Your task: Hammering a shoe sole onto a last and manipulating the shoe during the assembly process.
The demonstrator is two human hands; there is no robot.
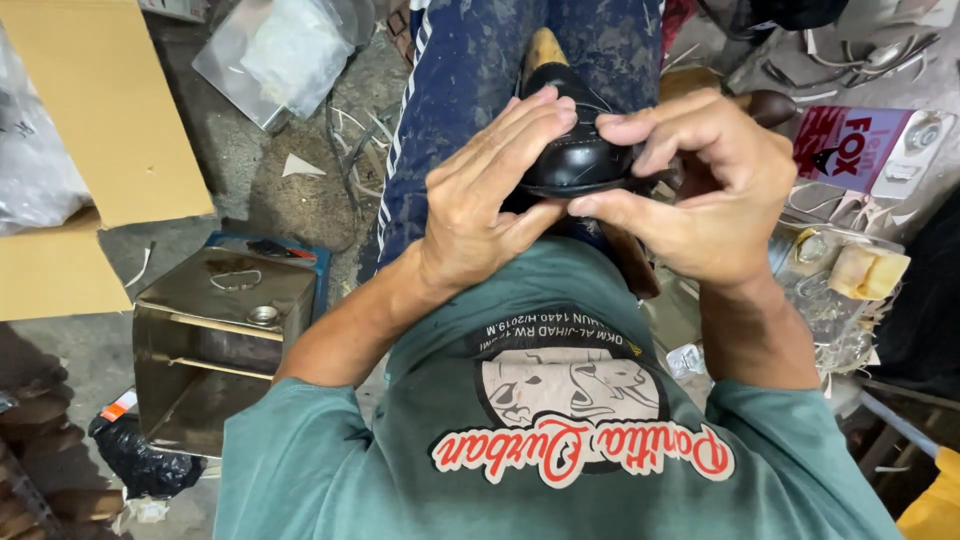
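Note:
A black leather shoe point(575, 155) rests on my lap, mounted on a tan wooden form whose tip shows beyond it. My left hand point(490, 195) clasps the shoe from the left, fingers laid over its top and thumb under its near edge. My right hand point(695, 190) grips it from the right, thumb and forefinger pinching the leather at the top. Both hands touch the shoe and nearly meet over it. My legs in dark blue trousers point(470, 90) lie under the shoe.
A dented metal can point(215, 335) stands on the floor at the left, with cardboard point(90, 130) and plastic bags point(275, 55) beyond. At the right lie a pink packet point(850, 150), a clear tray of oddments point(840, 290) and scattered scraps.

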